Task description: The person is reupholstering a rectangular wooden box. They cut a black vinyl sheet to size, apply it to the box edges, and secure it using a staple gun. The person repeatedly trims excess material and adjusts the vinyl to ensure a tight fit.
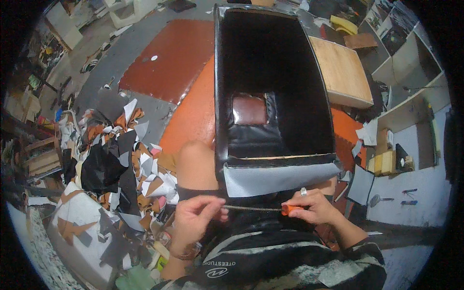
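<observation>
Across my lap, my right hand (308, 208) is closed around the orange handle (290, 210) of a tool with a long thin metal shaft (251, 209), a ring on one finger. The shaft's far end is at my left hand (200, 212), whose thumb and forefinger pinch it. Just beyond both hands lies a black upholstered panel (270, 53) with a small square window showing brown material (250, 108). Along the panel's near edge runs a thin pale strip, and a grey fabric flap (280, 179) hangs down toward my lap.
Brown (164, 58) and orange (188, 111) sheets lie beside the panel. A heap of scraps (125, 174) fills the left. A wooden board (343, 72) lies at right, with open white cabinets (401, 188) beyond. Yellow foam (343, 24) sits at the back.
</observation>
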{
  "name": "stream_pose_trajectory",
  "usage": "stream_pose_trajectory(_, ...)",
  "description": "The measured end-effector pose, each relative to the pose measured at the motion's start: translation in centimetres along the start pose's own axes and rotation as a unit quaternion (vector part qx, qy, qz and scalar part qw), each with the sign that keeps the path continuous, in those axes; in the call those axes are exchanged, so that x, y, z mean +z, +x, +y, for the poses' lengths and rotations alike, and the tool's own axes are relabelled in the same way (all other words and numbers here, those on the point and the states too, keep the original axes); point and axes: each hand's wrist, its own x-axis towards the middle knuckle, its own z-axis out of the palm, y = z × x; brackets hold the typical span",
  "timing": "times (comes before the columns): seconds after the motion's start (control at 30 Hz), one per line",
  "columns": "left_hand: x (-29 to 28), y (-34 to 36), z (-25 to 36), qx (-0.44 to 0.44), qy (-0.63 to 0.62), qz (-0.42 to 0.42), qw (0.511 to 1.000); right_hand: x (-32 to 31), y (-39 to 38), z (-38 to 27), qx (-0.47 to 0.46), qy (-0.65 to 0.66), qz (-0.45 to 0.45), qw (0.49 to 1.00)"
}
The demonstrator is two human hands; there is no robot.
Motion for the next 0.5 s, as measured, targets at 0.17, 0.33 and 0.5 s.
stream_pose_trajectory(0.17, -10.7, -0.6, -0.9, 0.23, 0.112, 0.317, 0.913, -2.6, -5.6, 1.1, 0.029, -0.003, 0.203, 0.979)
stream_pose_trajectory(0.33, -7.2, 0.4, 0.3, 0.228, 0.135, 0.42, 0.868, -6.5, -16.9, 9.7, 0.153, 0.159, 0.621, 0.752)
stream_pose_trajectory(0.5, 3.8, 2.4, -4.3, 0.326, 0.46, 0.141, 0.814, -6.9, -17.0, 11.9, 0.327, -0.365, 0.543, 0.682)
